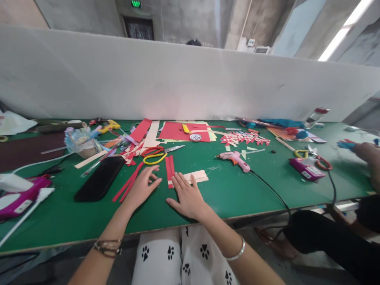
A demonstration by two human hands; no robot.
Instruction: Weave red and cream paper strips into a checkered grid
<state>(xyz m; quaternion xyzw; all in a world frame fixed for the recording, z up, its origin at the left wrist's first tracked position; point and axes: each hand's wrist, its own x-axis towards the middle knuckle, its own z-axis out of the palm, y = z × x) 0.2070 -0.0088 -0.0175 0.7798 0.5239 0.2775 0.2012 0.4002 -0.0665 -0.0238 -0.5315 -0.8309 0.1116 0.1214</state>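
My right hand (186, 196) lies flat on the green table (231, 194), fingers spread, its fingertips on the crossing of red paper strips (170, 168) and pale pink strips (197, 176). My left hand (143, 185) hovers just left of the strips, fingers loosely curled and apart, holding nothing. Long red strips (128, 183) lie under and left of it. Scissors with a red and a yellow handle (157, 154) rest just beyond both hands.
A black case (99, 179) lies to the left. A pink glue gun (236, 159) with a black cord sits right of centre. Red and cream sheets (181, 131) and a woven red-white piece (245, 138) lie farther back. Another person's hand (368, 155) reaches in at right.
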